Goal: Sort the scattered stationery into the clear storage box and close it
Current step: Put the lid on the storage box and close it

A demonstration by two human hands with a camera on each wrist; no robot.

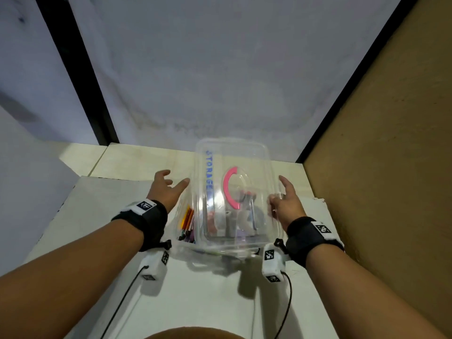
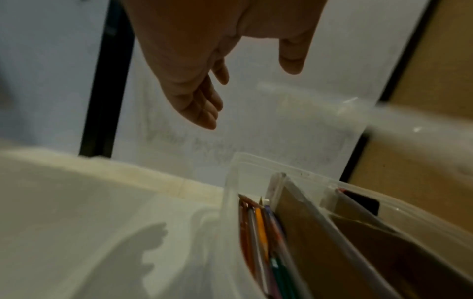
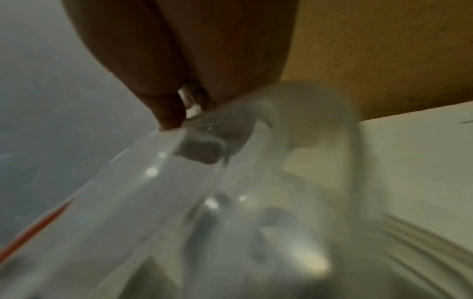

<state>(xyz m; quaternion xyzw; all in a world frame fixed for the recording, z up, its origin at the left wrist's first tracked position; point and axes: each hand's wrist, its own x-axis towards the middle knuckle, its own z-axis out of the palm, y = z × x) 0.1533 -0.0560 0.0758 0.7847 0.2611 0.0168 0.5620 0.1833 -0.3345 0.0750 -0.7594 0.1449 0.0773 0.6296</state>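
Note:
The clear storage box (image 1: 190, 243) stands on the white table (image 1: 97, 228); coloured pencils (image 1: 187, 220) lie in its left compartment, and other items show blurred through the plastic. Above it, tilted, is the clear lid (image 1: 244, 152) with blue "STORAGE" lettering and a pink handle (image 1: 228, 189). My right hand (image 1: 278, 194) pinches the lid's right edge (image 3: 153, 182), thumb on top and a finger beneath. My left hand (image 1: 175, 178) is open beside the lid's left edge, thumb close to it and touching nothing. The left wrist view shows the pencils (image 2: 258, 232), the box wall (image 2: 230, 182) and the open hand (image 2: 250, 95).
A brown board (image 1: 391, 143) walls off the right side, close to the box. A white backdrop (image 1: 220, 69) and a black post (image 1: 80, 81) stand behind it, with a pale tiled ledge (image 1: 146, 157) at their foot. Cables hang from both wrist cameras near the front.

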